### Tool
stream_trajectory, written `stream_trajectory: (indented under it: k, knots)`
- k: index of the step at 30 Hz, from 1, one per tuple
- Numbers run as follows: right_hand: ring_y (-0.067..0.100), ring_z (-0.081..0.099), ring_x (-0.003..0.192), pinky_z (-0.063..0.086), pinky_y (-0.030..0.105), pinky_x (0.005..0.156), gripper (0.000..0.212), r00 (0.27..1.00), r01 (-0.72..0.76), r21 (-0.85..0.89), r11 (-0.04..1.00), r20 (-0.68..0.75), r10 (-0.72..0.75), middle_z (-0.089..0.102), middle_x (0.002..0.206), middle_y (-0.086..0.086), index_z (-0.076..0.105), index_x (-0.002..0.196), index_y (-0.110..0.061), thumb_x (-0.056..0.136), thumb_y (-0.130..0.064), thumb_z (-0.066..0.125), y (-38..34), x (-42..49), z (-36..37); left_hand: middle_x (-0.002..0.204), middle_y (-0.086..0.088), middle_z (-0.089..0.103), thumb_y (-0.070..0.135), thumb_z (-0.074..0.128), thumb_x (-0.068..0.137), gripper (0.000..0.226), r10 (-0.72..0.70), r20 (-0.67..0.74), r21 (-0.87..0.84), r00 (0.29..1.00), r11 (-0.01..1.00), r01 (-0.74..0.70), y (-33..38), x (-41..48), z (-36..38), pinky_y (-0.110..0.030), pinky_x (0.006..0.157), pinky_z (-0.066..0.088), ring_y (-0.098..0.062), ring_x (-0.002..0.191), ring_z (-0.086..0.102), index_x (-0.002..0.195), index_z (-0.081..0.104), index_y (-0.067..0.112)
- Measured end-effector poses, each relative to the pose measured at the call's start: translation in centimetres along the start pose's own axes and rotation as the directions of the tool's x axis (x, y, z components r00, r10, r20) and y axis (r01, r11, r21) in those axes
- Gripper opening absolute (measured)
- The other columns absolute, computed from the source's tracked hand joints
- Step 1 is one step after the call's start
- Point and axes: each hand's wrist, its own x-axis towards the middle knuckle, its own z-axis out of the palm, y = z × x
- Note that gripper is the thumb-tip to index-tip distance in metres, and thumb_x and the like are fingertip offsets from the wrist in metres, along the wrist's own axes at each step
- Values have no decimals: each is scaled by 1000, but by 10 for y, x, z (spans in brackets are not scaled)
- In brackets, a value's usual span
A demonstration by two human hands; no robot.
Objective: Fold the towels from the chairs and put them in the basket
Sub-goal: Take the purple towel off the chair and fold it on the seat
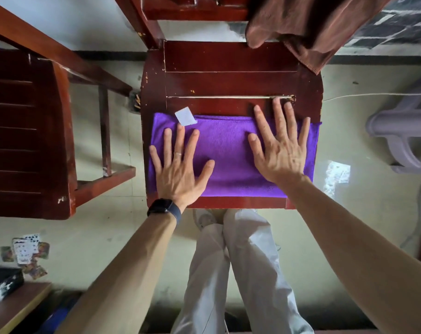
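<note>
**Both palms flat on folded purple towel (228, 150)**

Folded into a rectangle on the near half of the red chair seat (228, 80). Spread flat on its left part, the left hand (180, 169); likewise splayed, the right hand (281, 153), fingertips past the far edge onto wood. At the far-left corner a white tag (185, 116), print unreadable. Over the chair back, a brown towel (313, 27).

Top edge crops brown towel (310, 27)

Left arm (122, 273) and right arm (349, 237) bare, stretched forward, left hand (180, 172) flat, palm down, fingers spread wide, right hand (280, 155) flat too, palm down, fingers spread, hands apart
</note>
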Motion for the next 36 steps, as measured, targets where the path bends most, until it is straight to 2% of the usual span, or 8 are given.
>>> stream_trajectory:
  k: [6, 10, 15, 19, 22, 27, 31, 36]
  knots:
    - [31, 40, 136, 35, 50, 105, 57, 965, -263, 104, 959, 40, 260, 38, 155, 3, 38, 152, -35, 98, -51, 47, 5, -59, -15, 167, -3, 4, 50, 52, 87, 74, 368, 5, 173, 930, 915, -363, 11, 90, -52, -66, 117, 3, -25, 154, 2, 154, 26, 37]
    - [35, 54, 116, 44, 49, 95, 47, 811, -573, 289, 767, 334, 480, 59, 118, 7, 51, 130, -28, 89, -49, 60, -10, -93, -24, 167, -2, -5, 22, 63, 82, 80, 460, 45, 295, 887, 842, -451, 66, 133, -81, -63, 118, -2, -26, 154, -2, 153, 29, 40]
    - [31, 56, 112, 45, 43, 98, 32, 690, -719, 404, 566, 513, 510, 65, 107, 5, 60, 109, -23, 90, -49, 62, -15, -102, -27, 159, -7, 28, 31, 62, 81, 71, -15, -212, -78, 977, 997, -2, 74, 76, -69, -52, 111, 31, -31, 141, 36, 148, 39, 33]
    - [29, 53, 114, 45, 39, 97, 32, 681, -726, 422, 543, 553, 481, 68, 104, 4, 64, 109, -25, 88, -49, 61, -13, -99, -27, 122, -16, 55, 43, 72, 75, 62, -514, 61, -545, 855, 701, 461, 47, -12, -44, -43, 93, 45, -38, 110, 54, 125, 53, 13]
    - [28, 60, 98, 43, 31, 83, 31, 670, -741, 489, 461, 583, 459, 65, 90, -1, 67, 108, -21, 88, -45, 66, -9, -101, -30, 95, -11, 69, 64, 65, 65, 55, -509, 344, -603, 789, 525, 601, 40, -52, -26, -40, 88, 52, -32, 102, 62, 94, 66, 17]
    - [23, 73, 83, 60, 44, 79, 25, 597, -800, 551, 236, 695, 400, 73, 88, -2, 66, 98, -27, 81, -45, 73, 0, -119, -33, 81, 1, 70, 39, 81, 75, 29, -444, 510, -652, 737, 359, 668, 39, -75, -23, -28, 73, 49, -22, 81, 66, 83, 63, 18]
    - [7, 69, 54, 56, 23, 53, 14, 522, -850, 511, 128, 784, 336, 69, 77, 3, 59, 92, -17, 92, -21, 72, -4, -143, -41, 101, -19, 72, 38, 84, 59, 44, -367, 704, -631, 608, 68, 773, 24, -92, -30, -52, 82, 59, -37, 98, 70, 86, 58, 17]
    - [19, 66, 53, 51, 26, 47, 19, 444, -882, 471, 18, 817, 368, 68, 78, 15, 54, 89, -16, 91, -17, 72, -18, -184, -62, 109, -17, 64, 15, 79, 83, 30, -341, 773, -597, 535, -105, 795, 18, -136, -55, -37, 67, 58, -30, 86, 69, 95, 51, 14]
